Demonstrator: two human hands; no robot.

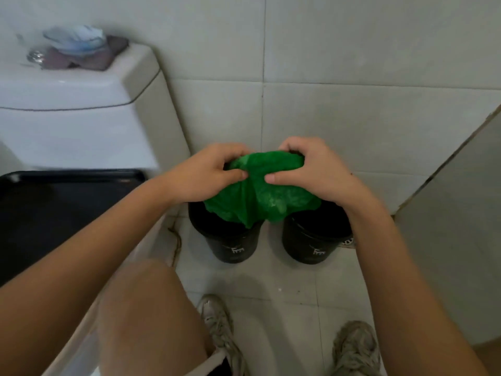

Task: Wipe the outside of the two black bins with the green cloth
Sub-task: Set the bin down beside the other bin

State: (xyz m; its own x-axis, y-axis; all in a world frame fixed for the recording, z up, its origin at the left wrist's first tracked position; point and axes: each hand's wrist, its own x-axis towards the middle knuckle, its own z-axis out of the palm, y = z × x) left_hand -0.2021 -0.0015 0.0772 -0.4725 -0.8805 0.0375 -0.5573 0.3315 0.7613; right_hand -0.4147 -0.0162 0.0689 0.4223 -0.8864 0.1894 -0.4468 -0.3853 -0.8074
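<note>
Left hand [208, 172] and right hand [311, 169] both grip a bunched green cloth [260, 191], thumbs pressed on its front, fingers curled over the top; the cloth's lower folds hang between & below the hands. Directly beneath, on the tiled floor [271, 289], two black bins stand side by side, apart: left bin [230, 245] under the left hand, right bin [311, 245] under the right wrist. Each carries a small white mark on its front, too small & blurred to read. Cloth covers part of both bin rims. Beyond the left forearm: a toilet w/ white cistern [81, 118] and black lid [54, 207], cut off at frame edge; blurred items [78, 47] lie on the cistern, hard to identify. Below the hands: beige shorts [146, 316], two grey sneakers [219, 327].
</note>
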